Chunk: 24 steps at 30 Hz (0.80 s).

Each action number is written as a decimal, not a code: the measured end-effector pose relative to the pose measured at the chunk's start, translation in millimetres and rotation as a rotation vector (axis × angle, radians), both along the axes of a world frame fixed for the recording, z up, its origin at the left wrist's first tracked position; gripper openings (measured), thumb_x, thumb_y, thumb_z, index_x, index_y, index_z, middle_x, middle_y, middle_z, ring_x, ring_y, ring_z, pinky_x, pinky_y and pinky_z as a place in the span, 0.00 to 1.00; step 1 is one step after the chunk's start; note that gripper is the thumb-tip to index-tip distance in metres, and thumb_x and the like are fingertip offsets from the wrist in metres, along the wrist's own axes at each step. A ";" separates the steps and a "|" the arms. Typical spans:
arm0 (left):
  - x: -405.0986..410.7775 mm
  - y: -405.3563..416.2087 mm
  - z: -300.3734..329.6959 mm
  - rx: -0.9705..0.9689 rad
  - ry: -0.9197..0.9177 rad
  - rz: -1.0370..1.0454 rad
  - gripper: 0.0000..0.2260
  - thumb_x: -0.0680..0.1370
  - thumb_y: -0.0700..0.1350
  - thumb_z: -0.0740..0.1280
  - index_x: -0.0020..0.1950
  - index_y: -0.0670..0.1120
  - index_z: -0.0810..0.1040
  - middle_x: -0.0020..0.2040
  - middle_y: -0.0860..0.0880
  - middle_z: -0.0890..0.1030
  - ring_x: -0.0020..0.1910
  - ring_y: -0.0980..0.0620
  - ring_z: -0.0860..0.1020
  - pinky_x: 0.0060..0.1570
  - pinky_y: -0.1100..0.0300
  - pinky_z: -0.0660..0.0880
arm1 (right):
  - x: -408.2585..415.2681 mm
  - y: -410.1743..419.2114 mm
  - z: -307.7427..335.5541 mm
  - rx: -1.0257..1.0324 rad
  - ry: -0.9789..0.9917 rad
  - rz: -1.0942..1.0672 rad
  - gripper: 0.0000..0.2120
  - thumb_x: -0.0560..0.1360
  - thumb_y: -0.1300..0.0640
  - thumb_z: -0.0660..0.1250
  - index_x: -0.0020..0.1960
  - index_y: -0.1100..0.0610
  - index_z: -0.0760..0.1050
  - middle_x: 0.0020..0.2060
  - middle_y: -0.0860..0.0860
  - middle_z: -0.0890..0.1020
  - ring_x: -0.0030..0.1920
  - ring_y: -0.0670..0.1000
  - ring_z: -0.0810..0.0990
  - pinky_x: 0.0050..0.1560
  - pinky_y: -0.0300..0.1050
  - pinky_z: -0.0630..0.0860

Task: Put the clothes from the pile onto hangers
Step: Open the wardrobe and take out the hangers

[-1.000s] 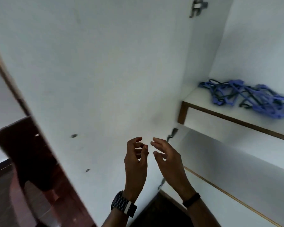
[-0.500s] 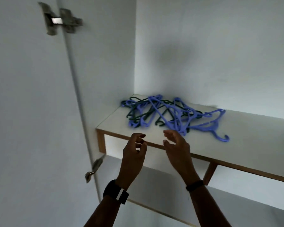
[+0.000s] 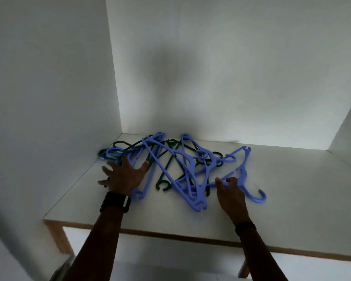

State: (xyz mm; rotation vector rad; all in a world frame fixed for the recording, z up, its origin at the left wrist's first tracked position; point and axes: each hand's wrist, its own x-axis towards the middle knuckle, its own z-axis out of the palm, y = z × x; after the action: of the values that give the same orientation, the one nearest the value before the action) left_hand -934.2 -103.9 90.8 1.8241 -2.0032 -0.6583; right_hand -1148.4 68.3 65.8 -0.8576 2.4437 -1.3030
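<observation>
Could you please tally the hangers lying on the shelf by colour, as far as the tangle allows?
blue hangers: at least 4
dark green hangers: at least 3
Total: at least 7. They overlap in a tangled heap, so an exact count cannot be told.

Tangled hangers (image 3: 176,169) block the shelf (image 3: 292,189) ahead of and between both hands' fingers (image 3: 221,182). Bare shelf lies right of them. Cupboard wall (image 3: 49,98) crowds the left.
</observation>
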 end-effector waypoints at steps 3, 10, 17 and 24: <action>-8.8 -33.4 -0.7 0.089 -0.053 -0.045 0.50 0.66 0.79 0.52 0.78 0.50 0.46 0.77 0.37 0.51 0.74 0.35 0.55 0.70 0.36 0.55 | -3.0 -33.4 1.3 0.192 0.134 -0.038 0.26 0.79 0.41 0.56 0.67 0.60 0.64 0.60 0.63 0.73 0.60 0.64 0.73 0.58 0.55 0.70; -55.8 -40.9 -2.3 0.063 -0.229 -0.155 0.50 0.65 0.80 0.48 0.78 0.49 0.54 0.75 0.34 0.56 0.72 0.35 0.59 0.66 0.42 0.62 | 1.3 -87.6 3.4 0.490 0.267 0.026 0.39 0.72 0.27 0.51 0.70 0.54 0.67 0.69 0.62 0.64 0.67 0.65 0.64 0.64 0.61 0.65; -65.1 -31.0 -16.2 -0.046 -0.219 -0.187 0.45 0.68 0.75 0.58 0.76 0.47 0.56 0.73 0.34 0.57 0.71 0.34 0.61 0.66 0.44 0.64 | 6.0 -90.8 0.6 0.286 0.106 0.030 0.40 0.71 0.34 0.65 0.71 0.60 0.59 0.65 0.65 0.66 0.66 0.64 0.65 0.65 0.55 0.65; -69.3 -15.3 -11.8 -0.003 0.083 -0.235 0.41 0.71 0.59 0.72 0.74 0.46 0.54 0.69 0.35 0.61 0.65 0.36 0.67 0.60 0.50 0.68 | 25.3 -93.3 -18.2 -0.388 -0.302 -0.085 0.48 0.69 0.59 0.76 0.77 0.56 0.47 0.74 0.58 0.55 0.74 0.59 0.58 0.72 0.54 0.60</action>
State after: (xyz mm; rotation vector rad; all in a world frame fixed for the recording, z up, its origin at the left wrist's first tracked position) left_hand -1003.5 -119.2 79.0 1.5457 -2.1799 -0.7834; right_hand -1123.1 -25.0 47.6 -0.5852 2.0475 -1.8268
